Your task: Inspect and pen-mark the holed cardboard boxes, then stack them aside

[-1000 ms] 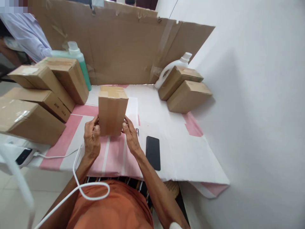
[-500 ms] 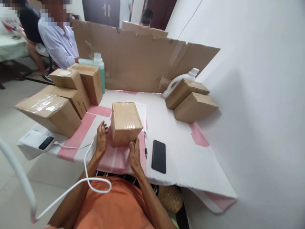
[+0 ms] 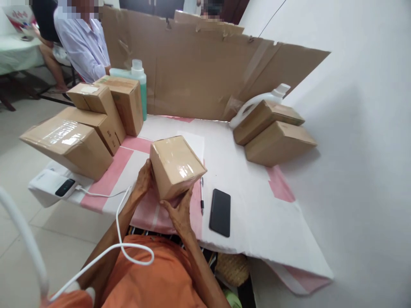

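A taped cardboard box (image 3: 176, 162) is in front of me, turned at an angle and apparently tipped a little. My left hand (image 3: 143, 179) presses against its left side, with the fingertips partly hidden behind the box. At the lower near edge, my right hand (image 3: 180, 211) grips the box, thumb on the near side and fingers out of sight under it. Just right of the box lie a pen (image 3: 202, 196) and a black phone (image 3: 220, 212).
Several cardboard boxes (image 3: 69, 141) stand at the left beside a green bottle (image 3: 143, 92). Two more boxes (image 3: 279, 143) and a white jug (image 3: 257, 105) are at the right. A cardboard sheet (image 3: 192, 72) backs the table. A white cable (image 3: 118, 218) runs from a power bank (image 3: 53, 185).
My left hand has moved in against the box, and my right hand has shifted its hold along the near edge. The box has turned and its near side is raised somewhat.
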The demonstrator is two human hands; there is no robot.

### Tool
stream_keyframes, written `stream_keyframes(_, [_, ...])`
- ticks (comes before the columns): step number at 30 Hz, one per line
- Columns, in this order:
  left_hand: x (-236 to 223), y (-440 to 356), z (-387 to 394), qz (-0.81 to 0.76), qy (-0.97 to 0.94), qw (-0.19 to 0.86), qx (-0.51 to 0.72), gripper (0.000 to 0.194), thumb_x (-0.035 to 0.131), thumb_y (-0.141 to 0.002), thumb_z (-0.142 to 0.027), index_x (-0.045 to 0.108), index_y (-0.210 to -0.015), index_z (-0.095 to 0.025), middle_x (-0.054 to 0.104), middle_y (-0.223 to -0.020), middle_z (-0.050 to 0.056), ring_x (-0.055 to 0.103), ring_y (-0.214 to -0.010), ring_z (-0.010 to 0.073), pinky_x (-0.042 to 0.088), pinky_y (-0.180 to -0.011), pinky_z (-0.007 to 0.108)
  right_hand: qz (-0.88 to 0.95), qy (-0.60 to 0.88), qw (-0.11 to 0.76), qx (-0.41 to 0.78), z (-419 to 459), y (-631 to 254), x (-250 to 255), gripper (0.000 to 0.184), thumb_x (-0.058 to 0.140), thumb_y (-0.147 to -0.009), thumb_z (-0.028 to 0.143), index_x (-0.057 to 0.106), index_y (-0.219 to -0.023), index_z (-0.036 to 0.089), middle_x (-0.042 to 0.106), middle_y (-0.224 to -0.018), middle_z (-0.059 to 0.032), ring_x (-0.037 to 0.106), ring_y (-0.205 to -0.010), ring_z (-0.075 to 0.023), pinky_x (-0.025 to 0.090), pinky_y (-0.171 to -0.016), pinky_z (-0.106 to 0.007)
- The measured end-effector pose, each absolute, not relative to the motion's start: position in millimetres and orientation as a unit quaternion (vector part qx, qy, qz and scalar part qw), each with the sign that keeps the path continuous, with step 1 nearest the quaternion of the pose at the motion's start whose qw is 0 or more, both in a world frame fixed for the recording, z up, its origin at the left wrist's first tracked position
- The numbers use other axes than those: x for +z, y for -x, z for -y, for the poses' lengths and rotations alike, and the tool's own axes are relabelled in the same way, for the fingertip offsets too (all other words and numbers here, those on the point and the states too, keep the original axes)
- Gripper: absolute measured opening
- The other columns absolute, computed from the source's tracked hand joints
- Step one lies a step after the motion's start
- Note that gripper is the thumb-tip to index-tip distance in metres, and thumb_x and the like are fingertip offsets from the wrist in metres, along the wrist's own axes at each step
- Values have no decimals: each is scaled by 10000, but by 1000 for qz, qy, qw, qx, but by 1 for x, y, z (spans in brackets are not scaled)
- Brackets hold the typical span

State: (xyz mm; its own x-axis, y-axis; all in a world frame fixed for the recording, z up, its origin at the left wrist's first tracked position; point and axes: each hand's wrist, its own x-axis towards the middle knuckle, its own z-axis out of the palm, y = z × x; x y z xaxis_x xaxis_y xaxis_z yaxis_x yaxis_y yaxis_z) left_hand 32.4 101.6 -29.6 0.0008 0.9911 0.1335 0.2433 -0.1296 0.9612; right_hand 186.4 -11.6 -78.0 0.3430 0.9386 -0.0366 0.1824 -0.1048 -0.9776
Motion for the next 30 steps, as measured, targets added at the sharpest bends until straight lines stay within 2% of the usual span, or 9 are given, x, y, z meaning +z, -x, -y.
stream_keyframes(2, [-25,-26,-81,-537,-589,380,470,776,277,-1034,-787,696,-1338,-208,717,-1347,180,630,-1361,358,448,-1220,608,446,598,526,409,10,-200,-71,1341,842,-703,758,181,-1729,203,147,-1819,-153,107,-1690,-367,124,-1364,-603])
stream_keyframes(6, [-12,-23,-38,-516,-626,368,455,716,350,-1043,-751,645,-1431,-227,663,-1459,148,590,-1406,314,413,-1252,545,392,523,588,476,1,-226,-59,869,532,-935,813,491,-1608,266,526,-1656,-97,433,-1578,-306,287,-1333,-560])
stream_keyframes(8, [-7,-23,-22,-498,-651,362,444,700,385,-1049,-720,616,-1485,-223,673,-1425,149,628,-1337,305,471,-1188,520,342,520,604,497,-5,-235,-54,823,451,-958,841,577,-1538,272,652,-1534,-82,526,-1507,-296,339,-1307,-566])
stream_keyframes(11, [1,-20,-6,-471,-677,345,448,651,431,-1059,-664,595,-1523,-238,695,-1348,145,674,-1200,287,546,-1062,487,310,513,591,540,-11,-246,-45,874,441,-891,934,684,-1413,276,750,-1385,-74,556,-1476,-311,436,-1241,-563])
stream_keyframes(15, [6,-16,4,-436,-730,279,446,561,492,-1060,-594,613,-1515,-288,696,-1388,122,623,-1298,310,489,-1129,521,281,463,550,635,-11,-262,-32,943,415,-797,1025,796,-1180,252,809,-1155,-134,673,-1298,-383,588,-1042,-564])
stream_keyframes(19, [-4,-27,7,-421,-766,236,424,626,533,-1038,-592,553,-1570,-263,668,-1467,139,542,-1453,348,404,-1219,553,221,424,583,657,-10,-272,-32,823,484,-810,989,795,-1114,291,779,-1040,-84,749,-992,-305,637,-891,-469])
stream_keyframes(23, [-13,-41,4,-416,-778,217,419,744,595,-1005,-571,419,-1654,-252,584,-1577,160,503,-1509,354,386,-1241,545,235,432,583,647,-10,-271,-33,680,569,-843,912,775,-1054,299,734,-929,-52,728,-828,-261,639,-780,-434])
stream_keyframes(27, [8,-43,-2,-424,-785,199,406,880,664,-931,-632,371,-1673,-261,515,-1629,181,502,-1504,381,383,-1247,562,299,463,567,612,-5,-271,-13,736,632,-788,920,775,-1094,266,749,-965,-85,754,-830,-285,631,-648,-412])
stream_keyframes(30, [35,-39,-5,-411,-781,176,436,981,708,-915,-621,262,-1709,-256,484,-1650,185,478,-1519,388,381,-1257,568,363,487,571,553,3,-275,9,715,615,-825,900,787,-1045,241,745,-884,-96,747,-726,-262,515,-457,-332])
